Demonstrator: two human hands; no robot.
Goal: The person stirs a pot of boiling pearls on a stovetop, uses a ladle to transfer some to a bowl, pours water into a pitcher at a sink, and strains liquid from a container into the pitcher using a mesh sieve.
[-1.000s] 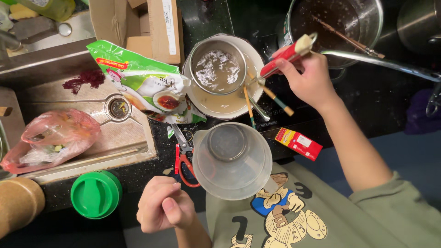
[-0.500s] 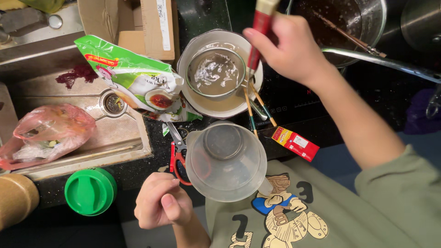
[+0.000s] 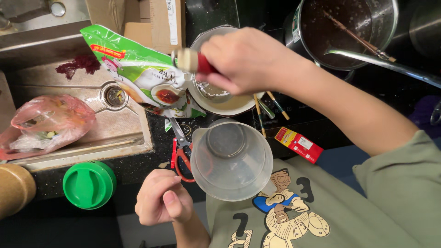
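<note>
Fingers of my right hand [image 3: 245, 59] are wrapped around a red-handled utensil [image 3: 195, 61] with a cream-coloured end, holding it level over the white bowl [image 3: 229, 103] in the upper middle of the frame. That bowl carries a smaller metal bowl [image 3: 209, 89], mostly hidden under my hand. My left hand [image 3: 161, 197] sits low in the frame, loosely curled with the thumb across the fingers; I cannot tell whether it grasps anything. Just to its right stands a clear plastic measuring jug [image 3: 231, 160], and red-handled scissors [image 3: 180, 149] lie on the dark surface [image 3: 138, 167] between the jug and the sink [image 3: 124, 128].

A green and white food packet [image 3: 138, 73] leans against the bowl's left side, overhanging the sink. In the sink, at the left, lies a pink plastic bag [image 3: 48, 121]. A green round lid [image 3: 88, 184] rests at the lower left. Chopsticks [image 3: 268, 108] poke out from under the bowl, and a small red box [image 3: 299, 144] lies to the jug's right. At the upper right, a steel pot [image 3: 347, 27] holds dark contents.
</note>
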